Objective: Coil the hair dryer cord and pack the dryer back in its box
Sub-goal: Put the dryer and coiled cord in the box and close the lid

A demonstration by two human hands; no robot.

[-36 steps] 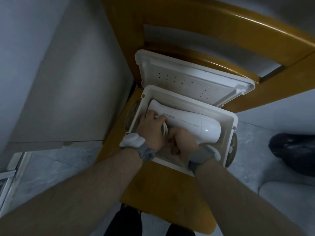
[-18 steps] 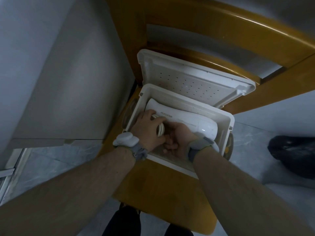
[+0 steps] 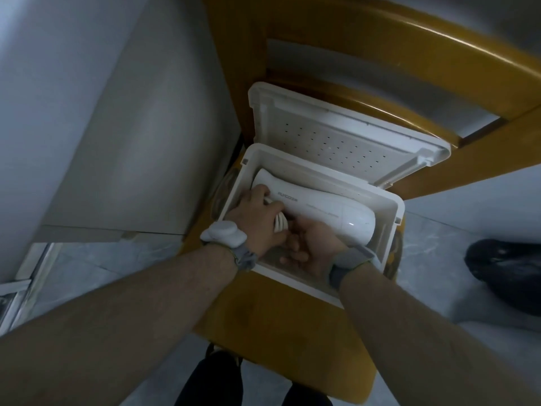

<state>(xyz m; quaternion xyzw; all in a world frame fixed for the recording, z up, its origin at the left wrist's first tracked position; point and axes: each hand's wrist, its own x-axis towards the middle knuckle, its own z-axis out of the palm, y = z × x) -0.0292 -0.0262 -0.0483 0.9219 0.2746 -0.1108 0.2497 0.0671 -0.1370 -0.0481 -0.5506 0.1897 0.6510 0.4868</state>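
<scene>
A white hair dryer (image 3: 322, 210) lies on its side inside an open white plastic box (image 3: 393, 230), its barrel along the far wall. The box's perforated lid (image 3: 336, 136) stands tilted back. Both my hands are inside the box, in front of the dryer. My left hand (image 3: 257, 221) has its fingers curled around the white coiled cord (image 3: 281, 225). My right hand (image 3: 314, 247) is curled low in the box beside the coil; what it holds is hidden.
The box sits on the seat of a yellow wooden chair (image 3: 263, 317), whose backrest (image 3: 409, 45) rises behind the lid. A grey wall panel (image 3: 131, 142) stands to the left. A dark bag (image 3: 509, 271) lies on the floor at right.
The hands have stayed inside the box and shifted only slightly around the coil. The dryer has settled a little closer to the far wall.
</scene>
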